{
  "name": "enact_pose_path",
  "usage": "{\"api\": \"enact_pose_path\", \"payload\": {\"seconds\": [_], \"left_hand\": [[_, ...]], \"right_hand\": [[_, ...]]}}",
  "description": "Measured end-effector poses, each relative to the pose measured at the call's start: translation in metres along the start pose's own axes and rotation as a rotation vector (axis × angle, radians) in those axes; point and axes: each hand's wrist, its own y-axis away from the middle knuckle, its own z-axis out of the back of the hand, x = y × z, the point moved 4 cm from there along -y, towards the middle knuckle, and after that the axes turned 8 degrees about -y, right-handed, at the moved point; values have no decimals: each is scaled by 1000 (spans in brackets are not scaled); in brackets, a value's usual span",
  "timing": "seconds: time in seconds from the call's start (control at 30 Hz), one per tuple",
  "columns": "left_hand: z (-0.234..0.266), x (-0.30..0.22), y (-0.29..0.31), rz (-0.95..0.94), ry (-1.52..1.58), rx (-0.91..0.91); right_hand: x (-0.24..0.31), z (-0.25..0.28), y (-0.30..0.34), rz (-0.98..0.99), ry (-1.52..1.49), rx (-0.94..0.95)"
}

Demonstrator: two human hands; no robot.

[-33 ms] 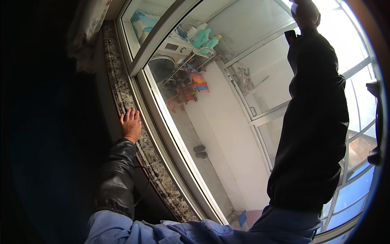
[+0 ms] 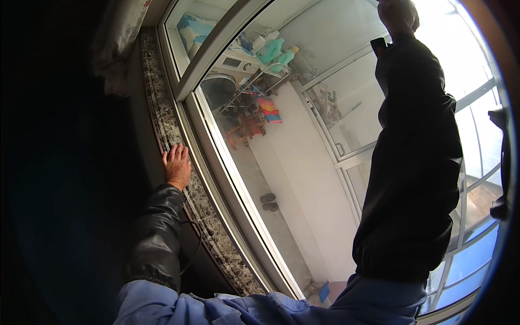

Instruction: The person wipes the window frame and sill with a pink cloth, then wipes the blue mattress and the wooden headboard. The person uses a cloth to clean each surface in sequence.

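Marbled sill (image 2: 219,238), dark and pale-veined, lies under the flat left hand (image 2: 177,167) (right hand (image 2: 400,17): grip unclear).

Beneath your left hand (image 2: 177,167), spread flat, the dark, pale-veined stone sill (image 2: 161,103) runs from far left toward near centre. Just right of it, the metal window frame (image 2: 210,57) lies parallel, its near rail catching bright light.

Home laundry balcony (image 2: 303,162) | washing machine (image 2: 219,88) | green bottles (image 2: 269,50) | dark footwear (image 2: 268,202)
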Motion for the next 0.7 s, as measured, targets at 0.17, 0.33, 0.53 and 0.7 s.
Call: {"api": "enact_pose_path", "payload": {"seconds": [0.17, 0.33, 0.53, 0.7], "left_hand": [[3, -2, 1, -3, 20, -57], [7, -1, 0, -7, -9, -45], [5, -1, 1, -7, -32, -9], [9, 0, 3, -31, -34, -31]], "right_hand": [[94, -172, 43, 208, 568, 276], [182, -257, 149, 327, 361, 444], [270, -340, 325, 332, 173, 522], [310, -367, 463, -153, -290, 561]]}}
